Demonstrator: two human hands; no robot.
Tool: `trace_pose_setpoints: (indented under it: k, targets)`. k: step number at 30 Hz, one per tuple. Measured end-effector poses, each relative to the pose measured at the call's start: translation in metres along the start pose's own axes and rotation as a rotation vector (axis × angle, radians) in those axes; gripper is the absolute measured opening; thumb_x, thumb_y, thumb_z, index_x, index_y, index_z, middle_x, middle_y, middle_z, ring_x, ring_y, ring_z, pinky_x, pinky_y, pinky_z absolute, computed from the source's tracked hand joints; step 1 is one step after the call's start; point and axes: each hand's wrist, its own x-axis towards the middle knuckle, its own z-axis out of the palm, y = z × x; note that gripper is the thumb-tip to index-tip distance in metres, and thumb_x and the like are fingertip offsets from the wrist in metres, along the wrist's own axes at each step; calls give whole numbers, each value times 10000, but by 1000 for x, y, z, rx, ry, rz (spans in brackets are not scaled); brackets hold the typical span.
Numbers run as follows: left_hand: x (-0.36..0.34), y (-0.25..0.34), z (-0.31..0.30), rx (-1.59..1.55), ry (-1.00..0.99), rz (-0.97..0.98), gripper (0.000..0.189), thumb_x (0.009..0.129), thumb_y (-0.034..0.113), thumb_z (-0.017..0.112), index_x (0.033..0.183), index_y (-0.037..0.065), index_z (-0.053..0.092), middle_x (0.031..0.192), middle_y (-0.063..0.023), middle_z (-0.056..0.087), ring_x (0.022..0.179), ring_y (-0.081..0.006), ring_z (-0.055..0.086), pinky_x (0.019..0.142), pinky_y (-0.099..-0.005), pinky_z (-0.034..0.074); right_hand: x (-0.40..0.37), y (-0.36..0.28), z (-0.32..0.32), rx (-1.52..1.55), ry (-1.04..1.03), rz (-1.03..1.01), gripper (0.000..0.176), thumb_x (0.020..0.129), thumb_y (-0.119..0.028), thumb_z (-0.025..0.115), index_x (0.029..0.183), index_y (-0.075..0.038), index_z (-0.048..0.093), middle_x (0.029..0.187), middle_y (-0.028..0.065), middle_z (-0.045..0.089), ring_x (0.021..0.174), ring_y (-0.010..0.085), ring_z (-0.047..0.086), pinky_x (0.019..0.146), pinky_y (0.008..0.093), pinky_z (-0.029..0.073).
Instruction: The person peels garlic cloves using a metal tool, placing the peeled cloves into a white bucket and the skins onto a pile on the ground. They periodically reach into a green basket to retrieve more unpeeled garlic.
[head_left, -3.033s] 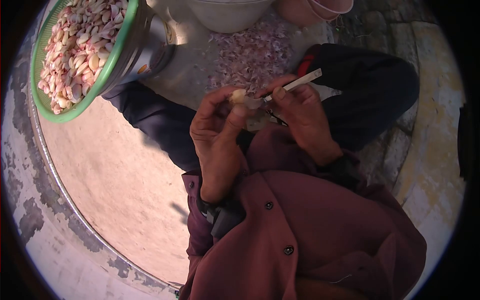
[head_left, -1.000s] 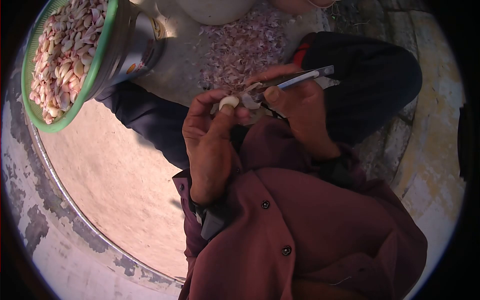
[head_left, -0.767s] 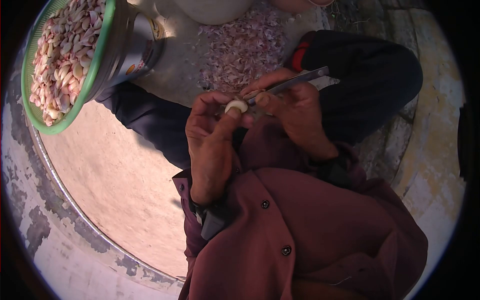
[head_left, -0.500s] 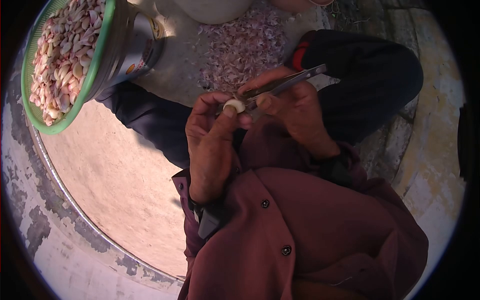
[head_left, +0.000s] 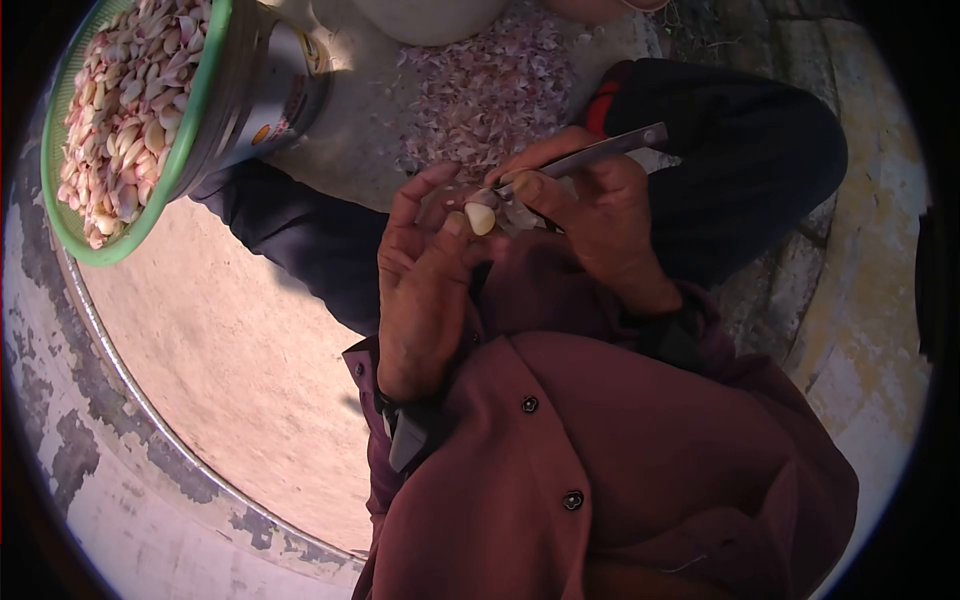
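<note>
A pale garlic clove [head_left: 481, 218] rests between the thumb and fingers of my left hand [head_left: 425, 280], whose index finger is raised. Thin skin clings near the clove's upper end. My right hand [head_left: 605, 215] is closed on a knife [head_left: 600, 151], its handle pointing up and right and its tip end beside the clove. Below the knife, by my right fingertips, is a translucent bit of skin. Beyond my hands a heap of purplish garlic skins [head_left: 490, 95] covers the ground.
A green-rimmed basket [head_left: 192, 130] of unpeeled-looking cloves stands at the upper left on a metal container [head_left: 285, 90]. A pale round vessel [head_left: 430, 15] is at the top edge. My bent legs [head_left: 740, 150] flank the skins.
The knife has shifted slightly up and right and turned. My left index finger has lifted, and the clove has turned to show more of its pale side.
</note>
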Motion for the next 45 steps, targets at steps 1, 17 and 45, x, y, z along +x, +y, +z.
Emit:
trace_pose_setpoints:
  k: [1, 17, 45]
  targets:
    - [2, -1, -2, -13, -14, -3, 276, 933, 66, 577, 1193, 4, 506, 1069, -99, 603, 853, -124, 623, 747, -250, 523, 0, 0, 0, 14, -9, -11, 138, 882, -123, 688, 966, -17, 664, 863, 33, 679, 806, 84, 616, 710, 224, 484]
    - [14, 6, 5, -102, -35, 54, 651, 1005, 504, 315, 1328, -51, 416, 1355, -186, 460, 1203, -287, 509, 1002, -400, 433, 20, 23, -45, -88, 108, 195, 120, 904, -81, 636, 1005, -17, 631, 957, 74, 676, 927, 123, 616, 862, 274, 475]
    - [84, 31, 134, 308, -400, 505, 600, 1007, 422, 367, 1403, -27, 334, 1471, -196, 321, 1381, -287, 290, 1120, -425, 249, 13, 60, -27, -182, 99, 277, 211, 845, -212, 700, 957, -38, 655, 693, 4, 584, 641, 62, 505, 582, 268, 435]
